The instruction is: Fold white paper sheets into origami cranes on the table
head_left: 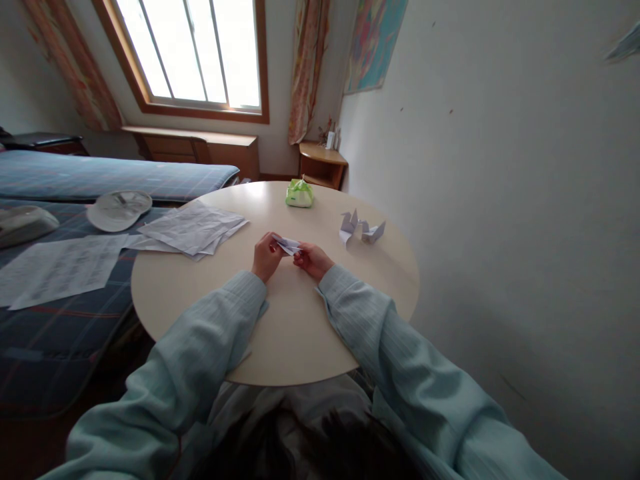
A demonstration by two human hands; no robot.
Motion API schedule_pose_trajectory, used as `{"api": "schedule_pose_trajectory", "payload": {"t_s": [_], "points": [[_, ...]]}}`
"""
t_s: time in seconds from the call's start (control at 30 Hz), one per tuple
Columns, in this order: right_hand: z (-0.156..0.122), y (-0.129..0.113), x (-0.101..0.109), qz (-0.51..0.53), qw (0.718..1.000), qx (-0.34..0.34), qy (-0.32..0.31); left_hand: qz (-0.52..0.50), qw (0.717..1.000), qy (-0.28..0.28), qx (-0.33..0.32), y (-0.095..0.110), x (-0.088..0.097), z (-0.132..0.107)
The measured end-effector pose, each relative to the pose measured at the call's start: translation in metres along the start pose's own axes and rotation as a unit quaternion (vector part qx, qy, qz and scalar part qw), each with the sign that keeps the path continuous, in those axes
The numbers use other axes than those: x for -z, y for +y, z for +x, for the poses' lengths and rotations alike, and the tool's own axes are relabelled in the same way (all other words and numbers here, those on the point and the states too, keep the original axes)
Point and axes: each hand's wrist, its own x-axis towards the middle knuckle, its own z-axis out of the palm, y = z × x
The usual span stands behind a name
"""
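Observation:
A small piece of folded paper (289,246) is held above the middle of the round table (295,320). My left hand (267,257) pinches its left end between thumb and fingers. On its right end, my right hand (314,259) has its fingers closed. The paper looks white and narrow, with several layers; its exact folds are too small to make out. Two folded paper cranes (349,227) stand close together on the table, to the right of and beyond my right hand.
A stack of paper sheets (193,228) lies at the table's left edge, near a printed sheet (65,267) on the plaid bed (75,320). A white cap (119,209) rests there too. A green tissue pack (299,193) sits at the far side; a wall (500,233) rises on the right.

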Motion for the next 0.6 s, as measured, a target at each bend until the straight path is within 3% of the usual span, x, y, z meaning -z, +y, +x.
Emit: {"api": "schedule_pose_trajectory", "payload": {"t_s": [0.6], "points": [[-0.002, -0.0012, -0.0016, -0.02, 1.0, -0.006, 0.004, -0.005, 1.0, -0.002, 0.003, 0.0024, 0.0004, -0.0002]]}}
